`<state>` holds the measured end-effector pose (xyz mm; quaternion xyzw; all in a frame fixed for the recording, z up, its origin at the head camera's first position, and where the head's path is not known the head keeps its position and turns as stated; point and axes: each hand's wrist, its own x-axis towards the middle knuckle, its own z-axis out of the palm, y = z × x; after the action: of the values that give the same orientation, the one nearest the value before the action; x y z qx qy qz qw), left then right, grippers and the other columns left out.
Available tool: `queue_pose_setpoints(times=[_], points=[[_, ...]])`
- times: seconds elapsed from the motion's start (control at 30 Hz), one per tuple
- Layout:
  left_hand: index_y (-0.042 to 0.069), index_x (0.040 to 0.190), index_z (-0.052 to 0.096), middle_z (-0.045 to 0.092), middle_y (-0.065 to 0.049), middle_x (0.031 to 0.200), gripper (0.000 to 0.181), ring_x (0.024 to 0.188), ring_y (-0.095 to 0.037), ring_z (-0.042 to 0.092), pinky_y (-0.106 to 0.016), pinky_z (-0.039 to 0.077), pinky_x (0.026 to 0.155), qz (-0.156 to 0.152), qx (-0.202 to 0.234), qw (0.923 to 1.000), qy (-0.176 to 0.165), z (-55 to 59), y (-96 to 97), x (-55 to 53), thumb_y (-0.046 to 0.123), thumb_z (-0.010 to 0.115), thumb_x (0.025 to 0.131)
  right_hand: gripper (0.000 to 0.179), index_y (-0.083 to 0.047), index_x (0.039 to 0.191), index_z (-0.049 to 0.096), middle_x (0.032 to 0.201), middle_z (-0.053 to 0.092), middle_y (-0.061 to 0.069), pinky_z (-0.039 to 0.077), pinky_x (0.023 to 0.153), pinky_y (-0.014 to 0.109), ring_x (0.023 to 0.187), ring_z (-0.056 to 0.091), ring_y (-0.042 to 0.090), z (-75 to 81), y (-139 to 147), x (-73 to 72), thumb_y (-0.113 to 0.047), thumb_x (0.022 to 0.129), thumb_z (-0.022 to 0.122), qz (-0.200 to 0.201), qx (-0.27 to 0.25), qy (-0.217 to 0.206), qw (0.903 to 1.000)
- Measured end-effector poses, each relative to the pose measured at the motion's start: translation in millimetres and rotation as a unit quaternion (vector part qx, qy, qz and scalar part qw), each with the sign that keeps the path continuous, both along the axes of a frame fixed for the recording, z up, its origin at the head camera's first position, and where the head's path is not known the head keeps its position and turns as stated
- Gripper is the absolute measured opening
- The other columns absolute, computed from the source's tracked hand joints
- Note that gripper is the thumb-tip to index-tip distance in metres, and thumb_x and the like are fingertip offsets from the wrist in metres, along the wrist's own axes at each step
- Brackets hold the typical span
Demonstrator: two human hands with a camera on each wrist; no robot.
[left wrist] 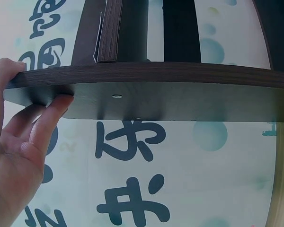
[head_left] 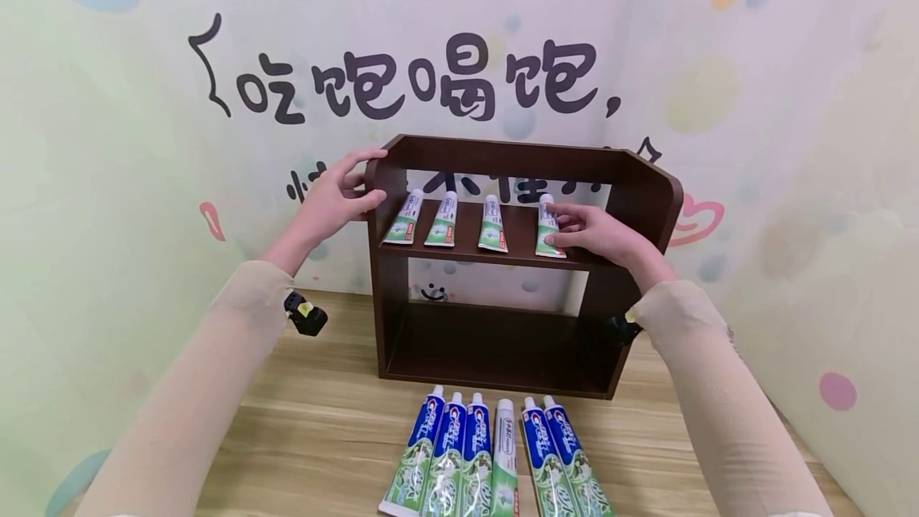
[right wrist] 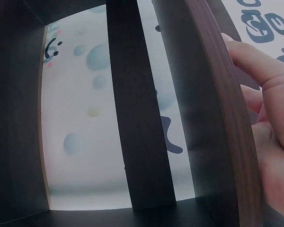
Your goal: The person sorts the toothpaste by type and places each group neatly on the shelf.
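A dark brown two-tier shelf (head_left: 495, 262) stands on the table. My left hand (head_left: 333, 202) grips the upper edge of its left side panel; in the left wrist view, the hand (left wrist: 26, 137) has thumb and fingers on opposite faces of the board. On the upper tier several white-and-green toothpaste tubes lean in a row. My right hand (head_left: 596, 231) pinches the rightmost toothpaste tube (head_left: 547, 223) between thumb and fingers. The right wrist view shows the right hand (right wrist: 279, 127) beyond the upper board's front edge, and the tube itself is hidden there.
In front of the shelf, several blue-and-green toothpaste tubes (head_left: 447, 453) lie on the wood-grain table (head_left: 309, 421). One white-and-green toothpaste tube (head_left: 506, 453) lies among them. A patterned wall (head_left: 459, 14) with black lettering rises behind the shelf.
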<state>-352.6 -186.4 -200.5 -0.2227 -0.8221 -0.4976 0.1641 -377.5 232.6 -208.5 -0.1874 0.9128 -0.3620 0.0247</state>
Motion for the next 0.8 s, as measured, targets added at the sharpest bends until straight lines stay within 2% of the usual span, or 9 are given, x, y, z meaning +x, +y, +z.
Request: queue_pose_setpoints(times=[0.33,0.8], points=[[0.035,0.145,0.044,0.052,-0.013,0.146,0.058,0.114,-0.033,0.065,-0.037,0.061,0.082,-0.007,0.002,1.0000,0.004,0.2,-1.2,-0.1,0.021,0.067,0.093,0.072,-0.021,0.154,0.035,0.147,0.044,0.017,0.038,0.109,0.046,0.123,0.047,0.031,-0.5,-0.5,3.9,-0.034,0.092,0.069,-0.003,0.002,0.006,1.0000],[0.035,0.145,0.045,0.054,-0.015,0.144,0.058,0.112,-0.035,0.066,-0.035,0.061,0.080,-0.009,0.007,0.9999,0.005,-0.2,-2.1,0.5,0.021,0.068,0.093,0.071,-0.021,0.152,0.040,0.149,0.048,0.015,0.041,0.101,0.037,0.118,0.052,0.028,-1.9,-2.0,7.2,-0.038,0.090,0.070,-0.009,0.007,0.023,0.9997]])
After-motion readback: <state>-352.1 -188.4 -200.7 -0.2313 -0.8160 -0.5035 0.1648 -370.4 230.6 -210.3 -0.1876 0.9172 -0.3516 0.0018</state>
